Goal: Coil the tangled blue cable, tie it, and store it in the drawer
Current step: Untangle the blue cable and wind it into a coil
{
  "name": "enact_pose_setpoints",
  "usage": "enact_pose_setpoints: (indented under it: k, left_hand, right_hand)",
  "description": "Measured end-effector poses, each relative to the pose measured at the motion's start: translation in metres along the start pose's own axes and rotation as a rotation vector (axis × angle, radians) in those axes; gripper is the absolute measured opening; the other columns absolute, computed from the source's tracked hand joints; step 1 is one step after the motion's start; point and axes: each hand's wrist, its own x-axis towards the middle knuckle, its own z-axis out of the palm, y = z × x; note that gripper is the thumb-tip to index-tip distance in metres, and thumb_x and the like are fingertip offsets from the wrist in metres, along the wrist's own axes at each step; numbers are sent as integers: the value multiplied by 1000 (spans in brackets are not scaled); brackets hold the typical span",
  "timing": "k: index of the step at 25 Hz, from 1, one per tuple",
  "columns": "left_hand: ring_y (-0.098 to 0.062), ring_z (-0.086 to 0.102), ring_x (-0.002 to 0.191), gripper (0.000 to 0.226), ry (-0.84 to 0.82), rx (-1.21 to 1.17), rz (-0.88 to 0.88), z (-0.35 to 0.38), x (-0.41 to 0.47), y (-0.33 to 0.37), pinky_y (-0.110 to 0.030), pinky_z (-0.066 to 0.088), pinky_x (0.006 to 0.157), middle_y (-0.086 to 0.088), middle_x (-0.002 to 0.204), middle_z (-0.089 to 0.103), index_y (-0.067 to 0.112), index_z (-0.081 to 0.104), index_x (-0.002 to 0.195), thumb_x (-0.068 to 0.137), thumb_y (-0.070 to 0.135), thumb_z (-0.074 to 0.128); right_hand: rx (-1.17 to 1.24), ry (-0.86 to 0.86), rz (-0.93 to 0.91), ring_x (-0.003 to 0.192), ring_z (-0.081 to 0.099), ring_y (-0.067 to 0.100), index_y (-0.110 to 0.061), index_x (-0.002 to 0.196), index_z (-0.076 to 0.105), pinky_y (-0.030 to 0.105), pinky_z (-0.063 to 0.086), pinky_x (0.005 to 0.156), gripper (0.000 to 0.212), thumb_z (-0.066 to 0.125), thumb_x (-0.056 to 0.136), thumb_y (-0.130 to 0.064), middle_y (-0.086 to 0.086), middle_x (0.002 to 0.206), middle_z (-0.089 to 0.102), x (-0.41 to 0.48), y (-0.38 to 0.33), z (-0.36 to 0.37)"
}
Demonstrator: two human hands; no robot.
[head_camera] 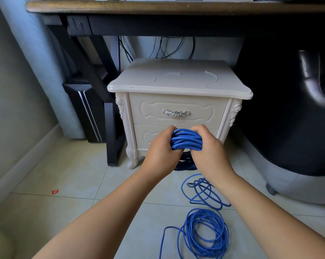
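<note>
Fingers of left hand and right hand grip blue cable bundle before closed drawer; loose coils on tiled floor.

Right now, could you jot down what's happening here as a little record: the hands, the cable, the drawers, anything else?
left hand: grips the left end of the coiled bundle
right hand: grips the right end of it
coiled bundle: blue, several loops, held in front of the lower drawer
loose cable: uncoiled loops lying on the floor tiles
nightstand: cream, both drawers closed
top drawer handle: silver, untouched
tie: none visible
other: red scrap on the floor
</note>
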Motion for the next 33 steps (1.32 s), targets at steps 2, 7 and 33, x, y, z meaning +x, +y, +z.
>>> enact_pose_setpoints:
  k: [2,7,33]
  left_hand:
    - [-1,47,60,15,24,-65,-46,2,1,0,-15,36,56,8,71,56,17,55,89,86,3,55]
    - [-11,58,77,10,138,-619,-398,3,6,5,-27,44,73,5,78,61,27,61,99,94,18,60]
    - [-13,56,72,26,-133,151,7,1,0,-4,-16,40,59,7,81,62,18,61,101,82,2,53]
  right_hand:
    - [110,9,101,81,60,13,-29,107,50,21,45,65,36,60,83,-4,-7,89,63,2,-1,-2]
    - [472,-5,385,81,64,12,-29,102,56,27,48,75,28,72,81,-18,-9,86,66,5,-1,-4]
    - [-364,-190,-71,82,55,29,-25,95,46,35,41,66,19,56,83,-15,-5,80,55,-2,-5,-8]
